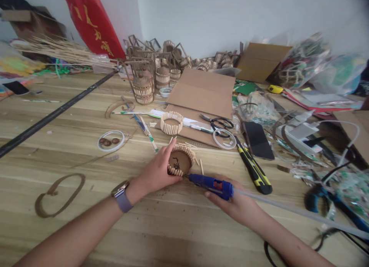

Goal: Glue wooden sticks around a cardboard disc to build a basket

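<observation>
My left hand (157, 167) grips the left side of a round cardboard base (183, 164) edged with short upright wooden sticks and marked with dark characters. In my right hand (233, 201) is a blue hot glue gun (211, 185), with a long translucent glue stick (276, 205) running out of its back. The gun's nozzle points left and meets the near rim of the base, close to my left thumb. Loose short sticks (201, 167) lie just right of the base. Behind it stands a finished ring of pale sticks (172, 123).
A yellow-black utility knife (253, 167), a phone (258, 140) and scissors (221, 124) lie to the right. Cardboard sheets (201, 92) and small stick buckets (143, 90) stand behind. At left are a white ring (111, 141), a brown strip loop (59, 194) and a black bar (57, 111).
</observation>
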### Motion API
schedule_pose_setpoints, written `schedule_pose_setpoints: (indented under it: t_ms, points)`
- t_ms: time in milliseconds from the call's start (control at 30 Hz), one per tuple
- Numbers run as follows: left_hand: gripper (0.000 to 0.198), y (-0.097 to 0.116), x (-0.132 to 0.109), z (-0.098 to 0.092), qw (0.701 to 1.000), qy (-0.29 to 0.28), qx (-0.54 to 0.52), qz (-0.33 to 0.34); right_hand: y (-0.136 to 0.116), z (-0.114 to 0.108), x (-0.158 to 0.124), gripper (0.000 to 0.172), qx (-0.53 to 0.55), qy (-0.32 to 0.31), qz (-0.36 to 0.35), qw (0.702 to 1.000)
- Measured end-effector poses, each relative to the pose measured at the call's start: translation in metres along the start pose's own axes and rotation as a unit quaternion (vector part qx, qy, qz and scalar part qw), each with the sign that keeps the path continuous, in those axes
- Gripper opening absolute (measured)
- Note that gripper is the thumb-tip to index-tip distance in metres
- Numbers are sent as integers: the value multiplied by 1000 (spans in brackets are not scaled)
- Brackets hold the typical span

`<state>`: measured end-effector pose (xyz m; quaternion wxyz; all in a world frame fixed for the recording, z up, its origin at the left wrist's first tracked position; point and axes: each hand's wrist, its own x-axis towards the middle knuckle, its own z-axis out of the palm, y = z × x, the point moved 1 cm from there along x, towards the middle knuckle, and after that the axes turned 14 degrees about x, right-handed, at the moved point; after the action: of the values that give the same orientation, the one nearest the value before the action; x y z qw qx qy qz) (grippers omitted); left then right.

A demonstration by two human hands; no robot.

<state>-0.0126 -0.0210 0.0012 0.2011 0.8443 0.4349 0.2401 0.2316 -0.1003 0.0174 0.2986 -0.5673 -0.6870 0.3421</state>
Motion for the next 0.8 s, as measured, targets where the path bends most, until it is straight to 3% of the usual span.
schedule_pose_setpoints:
  t_ms: [600,700,800]
  points:
    - [114,0,0,0,1000,4,1,1,-6,-5,3,32,32,-19,1,999]
    - [115,0,0,0,1000,-3,2,-8,-5,-18,4,35,77,28,64,995]
    - [113,0,0,0,1000,-8,-3,-11,0,-36,7,39,164,120,131,970]
